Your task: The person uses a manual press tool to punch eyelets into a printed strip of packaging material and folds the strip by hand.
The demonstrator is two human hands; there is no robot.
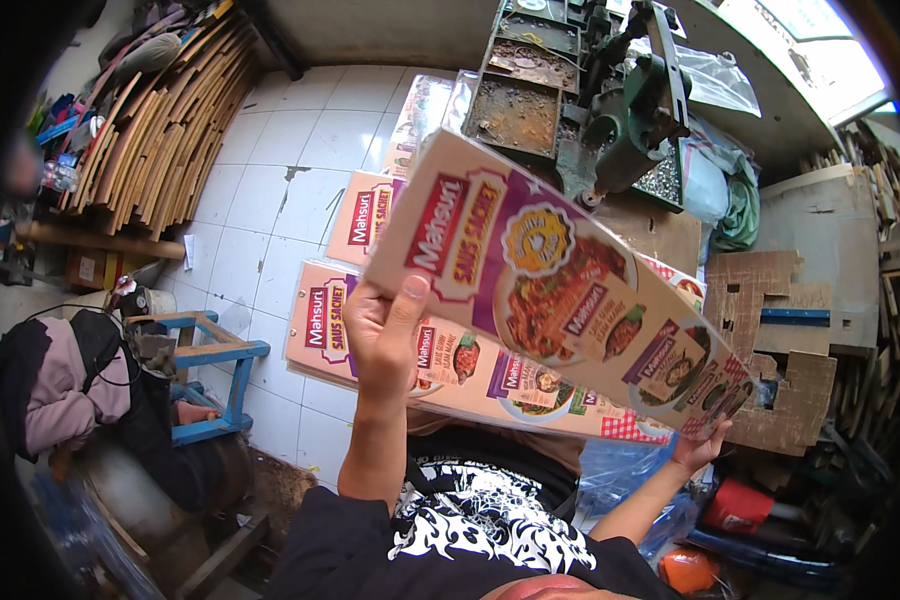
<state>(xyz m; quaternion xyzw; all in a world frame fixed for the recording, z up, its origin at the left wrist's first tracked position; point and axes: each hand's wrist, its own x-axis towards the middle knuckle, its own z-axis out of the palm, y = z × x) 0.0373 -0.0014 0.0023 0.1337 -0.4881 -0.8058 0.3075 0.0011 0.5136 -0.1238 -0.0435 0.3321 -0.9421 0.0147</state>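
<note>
Tilted across the front of me is a long, flat printed board [460, 240], peach and purple with food pictures and a glossy surface. At its left end my left hand [388, 325] is closed on the edge, thumb lying on the printed face. My right hand [705, 447] grips the lower right corner; its fingers are partly hidden behind the board. Beneath it, a stack of matching boards [315, 325] lies across in front of my body. Another pile of such boards [355, 215] sits just beyond, partly covered by the held one.
A dark green bench press [645, 120] stands beyond the board's far edge, beside metal trays [515, 115] of small parts. Cut brown hardboard [770, 350] lies to the right. At left are a blue-framed stool [235, 385] and stacked wooden strips [170, 130] on white floor tiles [300, 130].
</note>
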